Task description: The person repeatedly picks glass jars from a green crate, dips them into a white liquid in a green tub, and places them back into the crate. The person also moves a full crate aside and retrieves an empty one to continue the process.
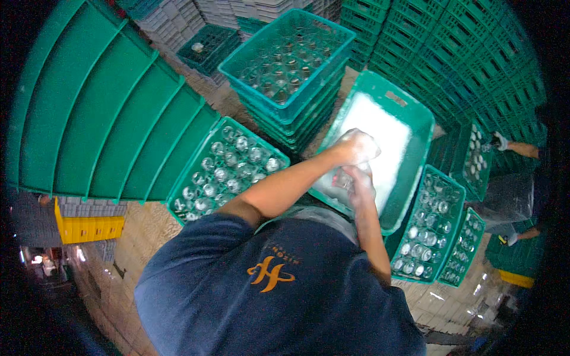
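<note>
Both my hands are over a green plastic tub (422, 133) holding bright white foam or suds (387, 129). My left hand (356, 144) is closed near the middle of the tub, partly covered in blurred white that may be foam, cloth or a glove. Right beside it, nearer my body, my right hand (361, 184) grips a clear glass vessel (343, 179), perhaps a jar. A small reddish patch shows by the glass. Blur hides whether the left fingers also touch it.
Left of the tub is a green crate of clear glassware (221, 174); more glassware fills a right-hand crate (427, 238). Stacked teal crates (289, 113) stand ahead, bottles in the top one. Tall green crate stacks (427, 49) rise behind. A co-worker's gloved hand (501, 141) is at far right.
</note>
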`<state>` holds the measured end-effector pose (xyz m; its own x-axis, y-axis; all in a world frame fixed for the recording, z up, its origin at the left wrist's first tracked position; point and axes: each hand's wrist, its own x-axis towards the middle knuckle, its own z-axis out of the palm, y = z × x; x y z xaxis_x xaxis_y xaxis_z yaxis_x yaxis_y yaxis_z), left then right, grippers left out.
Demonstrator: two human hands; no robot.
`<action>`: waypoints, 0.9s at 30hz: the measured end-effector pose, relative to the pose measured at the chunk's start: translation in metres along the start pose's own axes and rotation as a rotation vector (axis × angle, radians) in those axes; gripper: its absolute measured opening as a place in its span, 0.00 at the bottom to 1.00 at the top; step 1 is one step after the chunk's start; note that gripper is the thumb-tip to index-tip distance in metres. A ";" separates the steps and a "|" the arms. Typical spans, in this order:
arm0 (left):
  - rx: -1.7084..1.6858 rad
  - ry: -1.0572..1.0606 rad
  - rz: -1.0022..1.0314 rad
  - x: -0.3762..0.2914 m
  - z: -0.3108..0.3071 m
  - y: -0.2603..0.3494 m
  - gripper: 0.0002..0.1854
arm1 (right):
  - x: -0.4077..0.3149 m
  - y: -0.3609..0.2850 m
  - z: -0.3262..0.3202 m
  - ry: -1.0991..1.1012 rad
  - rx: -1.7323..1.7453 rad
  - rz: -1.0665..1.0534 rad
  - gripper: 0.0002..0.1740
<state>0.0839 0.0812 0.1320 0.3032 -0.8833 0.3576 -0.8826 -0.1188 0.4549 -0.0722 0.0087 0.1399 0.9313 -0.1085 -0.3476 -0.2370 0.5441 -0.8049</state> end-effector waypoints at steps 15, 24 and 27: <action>-1.294 0.456 -0.914 0.005 0.043 0.132 0.14 | -0.044 -0.072 -0.053 0.619 -0.804 -0.679 0.53; -1.270 0.512 -1.253 -0.049 0.038 0.124 0.10 | -0.148 -0.092 -0.347 1.066 -0.997 -0.163 0.39; -0.972 0.544 -1.135 -0.079 0.049 0.118 0.10 | -0.165 -0.103 -0.412 1.001 -1.142 0.256 0.38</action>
<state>-0.0613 0.1148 0.1176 0.8906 -0.2554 -0.3763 0.3727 -0.0640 0.9257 -0.3153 -0.3718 0.0822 0.3837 -0.8651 -0.3232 -0.8701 -0.2214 -0.4404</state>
